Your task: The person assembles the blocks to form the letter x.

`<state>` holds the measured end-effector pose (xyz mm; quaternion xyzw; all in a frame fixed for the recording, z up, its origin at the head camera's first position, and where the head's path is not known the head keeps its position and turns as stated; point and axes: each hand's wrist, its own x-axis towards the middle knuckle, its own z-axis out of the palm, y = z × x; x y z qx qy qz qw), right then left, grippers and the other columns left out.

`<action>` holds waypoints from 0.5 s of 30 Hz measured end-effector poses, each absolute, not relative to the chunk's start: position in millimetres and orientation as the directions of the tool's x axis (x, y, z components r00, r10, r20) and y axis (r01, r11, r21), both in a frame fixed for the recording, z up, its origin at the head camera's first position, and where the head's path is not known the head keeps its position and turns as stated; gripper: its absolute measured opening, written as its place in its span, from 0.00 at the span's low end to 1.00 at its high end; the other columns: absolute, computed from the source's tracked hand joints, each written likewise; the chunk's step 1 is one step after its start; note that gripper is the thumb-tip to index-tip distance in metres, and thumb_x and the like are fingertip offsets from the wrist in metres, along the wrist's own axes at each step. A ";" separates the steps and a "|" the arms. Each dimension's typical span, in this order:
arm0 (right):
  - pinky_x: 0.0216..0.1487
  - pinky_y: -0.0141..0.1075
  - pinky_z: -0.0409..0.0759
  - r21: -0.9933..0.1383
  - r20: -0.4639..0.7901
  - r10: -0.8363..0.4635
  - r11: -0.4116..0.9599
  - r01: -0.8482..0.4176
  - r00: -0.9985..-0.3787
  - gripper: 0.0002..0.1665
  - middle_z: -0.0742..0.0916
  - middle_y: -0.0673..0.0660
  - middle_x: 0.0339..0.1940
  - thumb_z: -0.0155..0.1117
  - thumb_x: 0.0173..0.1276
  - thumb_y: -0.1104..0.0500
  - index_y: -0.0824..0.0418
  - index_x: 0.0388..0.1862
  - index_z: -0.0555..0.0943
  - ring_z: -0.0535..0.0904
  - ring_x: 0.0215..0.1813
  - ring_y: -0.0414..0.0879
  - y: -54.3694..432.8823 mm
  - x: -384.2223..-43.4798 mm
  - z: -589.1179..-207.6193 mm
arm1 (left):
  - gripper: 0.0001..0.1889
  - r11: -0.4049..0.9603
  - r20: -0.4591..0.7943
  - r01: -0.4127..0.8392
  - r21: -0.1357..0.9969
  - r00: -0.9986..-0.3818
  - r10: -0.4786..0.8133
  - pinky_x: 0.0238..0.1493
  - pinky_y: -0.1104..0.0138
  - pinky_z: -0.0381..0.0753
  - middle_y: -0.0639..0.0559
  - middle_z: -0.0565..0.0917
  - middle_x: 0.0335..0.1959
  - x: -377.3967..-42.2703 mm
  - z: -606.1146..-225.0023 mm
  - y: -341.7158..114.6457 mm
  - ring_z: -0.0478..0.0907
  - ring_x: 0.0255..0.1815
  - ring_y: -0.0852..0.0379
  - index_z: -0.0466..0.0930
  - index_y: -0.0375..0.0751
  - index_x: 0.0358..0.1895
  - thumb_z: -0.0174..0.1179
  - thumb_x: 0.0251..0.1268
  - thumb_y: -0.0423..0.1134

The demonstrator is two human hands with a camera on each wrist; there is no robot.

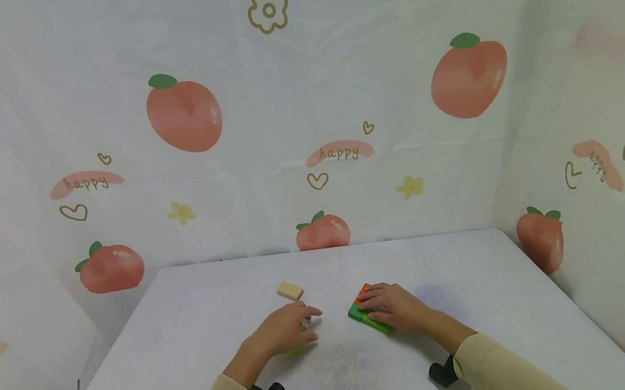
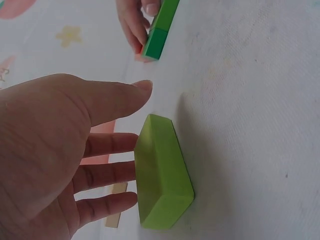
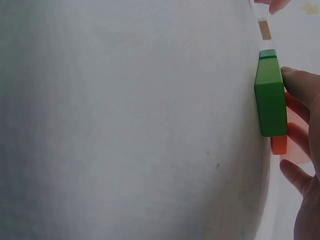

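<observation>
The left hand [image 2: 45, 155], fingers straight, hovers over the light green block [image 2: 161, 172] on the bench [image 1: 474, 292]. The right hand [image 1: 396, 306] rests on the dark green block [image 3: 270, 92], apparently pressing it, not gripping.

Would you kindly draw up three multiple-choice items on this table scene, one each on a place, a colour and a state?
1. Where does the beige block lie?
A. beyond the left hand
B. under the right hand
C. at the table's right edge

2. What colour is the block nearest the left hand?
A. blue
B. light green
C. red

3. How does the right hand stand?
A. raised in the air
B. resting on the dark green block and the orange block
C. off the table

Answers: 1 A, it sits farther back than the left fingers; 2 B, the left wrist view shows it; 3 B, the fingers lie over both.
</observation>
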<state>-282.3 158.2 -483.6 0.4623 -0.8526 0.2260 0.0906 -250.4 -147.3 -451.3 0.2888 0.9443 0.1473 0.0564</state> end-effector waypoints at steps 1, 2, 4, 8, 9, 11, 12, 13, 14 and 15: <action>0.60 0.54 0.71 -0.300 0.365 -0.748 0.469 -0.831 -0.554 0.17 0.83 0.56 0.58 0.65 0.66 0.60 0.60 0.54 0.84 0.74 0.63 0.58 158.2 -282.4 -483.9 | 0.23 0.793 -0.029 0.523 0.312 -0.829 0.558 0.46 0.61 0.77 0.57 0.79 0.41 -250.3 -451.3 -148.1 0.76 0.43 0.60 0.80 0.48 0.59 0.66 0.61 0.48; 0.60 0.54 0.71 -0.297 0.366 -0.749 0.468 -0.832 -0.552 0.17 0.83 0.56 0.58 0.65 0.66 0.60 0.60 0.54 0.84 0.74 0.63 0.58 158.3 -282.4 -484.0 | 0.23 0.796 -0.036 0.518 0.313 -0.831 0.555 0.46 0.60 0.77 0.57 0.79 0.40 -250.2 -451.1 -148.9 0.76 0.42 0.60 0.80 0.48 0.59 0.66 0.60 0.48; 0.60 0.54 0.71 -0.294 0.369 -0.751 0.465 -0.835 -0.548 0.17 0.83 0.57 0.58 0.65 0.67 0.60 0.61 0.54 0.84 0.74 0.63 0.59 158.2 -282.9 -484.7 | 0.23 0.801 -0.048 0.510 0.313 -0.834 0.550 0.46 0.60 0.77 0.58 0.79 0.40 -250.4 -451.4 -150.3 0.76 0.42 0.60 0.80 0.49 0.58 0.67 0.60 0.48; 0.60 0.54 0.71 -0.293 0.375 -0.753 0.457 -0.840 -0.541 0.18 0.83 0.57 0.58 0.65 0.67 0.60 0.62 0.55 0.83 0.74 0.63 0.59 158.1 -283.6 -485.7 | 0.23 0.809 -0.058 0.495 0.317 -0.841 0.537 0.46 0.60 0.77 0.59 0.78 0.39 -250.7 -451.3 -152.8 0.75 0.41 0.60 0.81 0.49 0.58 0.68 0.58 0.48; 0.61 0.54 0.70 -0.293 0.378 -0.753 0.454 -0.841 -0.538 0.18 0.83 0.58 0.58 0.64 0.67 0.60 0.63 0.55 0.83 0.74 0.63 0.59 158.1 -283.8 -486.1 | 0.23 0.811 -0.059 0.490 0.320 -0.844 0.533 0.46 0.59 0.76 0.59 0.79 0.39 -250.8 -450.9 -153.1 0.75 0.41 0.60 0.81 0.50 0.57 0.68 0.58 0.48; 0.61 0.54 0.70 -0.299 0.384 -0.753 0.447 -0.843 -0.535 0.18 0.83 0.58 0.57 0.64 0.67 0.60 0.63 0.55 0.83 0.74 0.63 0.60 158.3 -283.8 -486.2 | 0.23 0.817 -0.066 0.478 0.323 -0.850 0.523 0.46 0.60 0.76 0.58 0.78 0.41 -250.5 -450.5 -154.1 0.74 0.41 0.60 0.81 0.50 0.57 0.69 0.57 0.48; 0.61 0.54 0.70 -0.300 0.387 -0.752 0.445 -0.844 -0.534 0.18 0.83 0.59 0.57 0.65 0.67 0.61 0.63 0.55 0.83 0.74 0.63 0.60 158.2 -283.9 -486.4 | 0.24 0.819 -0.068 0.474 0.323 -0.852 0.519 0.45 0.60 0.75 0.58 0.78 0.41 -250.3 -450.3 -154.5 0.73 0.40 0.60 0.81 0.50 0.57 0.70 0.56 0.48; 0.61 0.54 0.70 -0.302 0.388 -0.752 0.443 -0.844 -0.533 0.18 0.83 0.59 0.57 0.65 0.67 0.61 0.63 0.55 0.83 0.74 0.63 0.59 158.3 -284.0 -486.5 | 0.24 0.822 -0.073 0.469 0.322 -0.854 0.516 0.44 0.61 0.75 0.57 0.78 0.42 -250.1 -450.4 -155.0 0.72 0.40 0.60 0.81 0.50 0.57 0.70 0.56 0.49; 0.61 0.54 0.70 -0.304 0.388 -0.751 0.442 -0.844 -0.534 0.18 0.83 0.59 0.57 0.65 0.67 0.60 0.63 0.55 0.83 0.74 0.63 0.59 158.3 -283.9 -486.4 | 0.25 0.823 -0.076 0.465 0.326 -0.855 0.513 0.42 0.62 0.74 0.57 0.77 0.42 -250.1 -450.5 -155.1 0.71 0.39 0.60 0.81 0.50 0.57 0.71 0.55 0.50; 0.61 0.54 0.70 -0.306 0.386 -0.751 0.443 -0.843 -0.535 0.18 0.83 0.58 0.57 0.65 0.67 0.60 0.63 0.55 0.83 0.74 0.63 0.59 158.3 -283.9 -486.6 | 0.26 0.826 -0.082 0.460 0.326 -0.857 0.509 0.40 0.62 0.73 0.57 0.76 0.42 -250.0 -450.8 -155.5 0.70 0.38 0.60 0.81 0.51 0.57 0.72 0.54 0.50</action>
